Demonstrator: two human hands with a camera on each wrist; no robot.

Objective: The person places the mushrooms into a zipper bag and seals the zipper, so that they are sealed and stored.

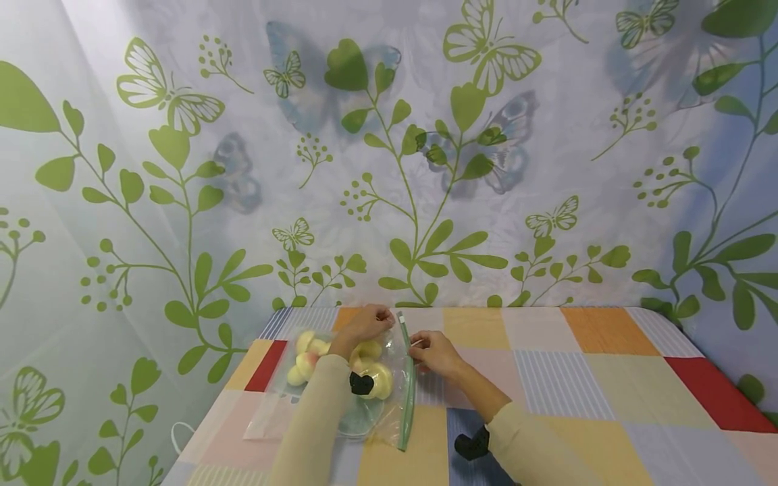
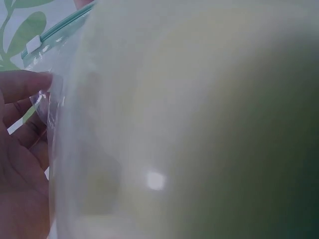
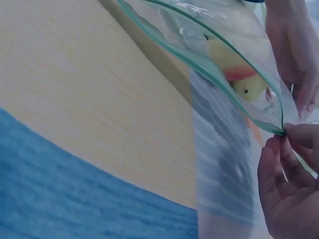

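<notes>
A clear plastic zip bag (image 1: 395, 422) with a green zip strip (image 1: 408, 398) lies on the table, its mouth parted in the right wrist view. Inside are several rounded yellow things (image 1: 306, 364), one with a reddish patch; their kind is unclear. A white slider (image 2: 34, 44) sits at the zip's far end. My left hand (image 1: 369, 322) reaches over the bag and pinches its plastic at the far side, just below the slider. With thumb and fingertips, my right hand (image 3: 294, 174) pinches the zip edge near that end. The bag's plastic blurs most of the left wrist view.
A patchwork-patterned cloth (image 1: 583, 385) covers the table. Behind it hangs a curtain (image 1: 389, 169) with green leaves and butterflies. A white cord loop (image 1: 176, 437) shows beside the table's left edge. Black heart-shaped pieces (image 1: 473, 445) are at both wrists.
</notes>
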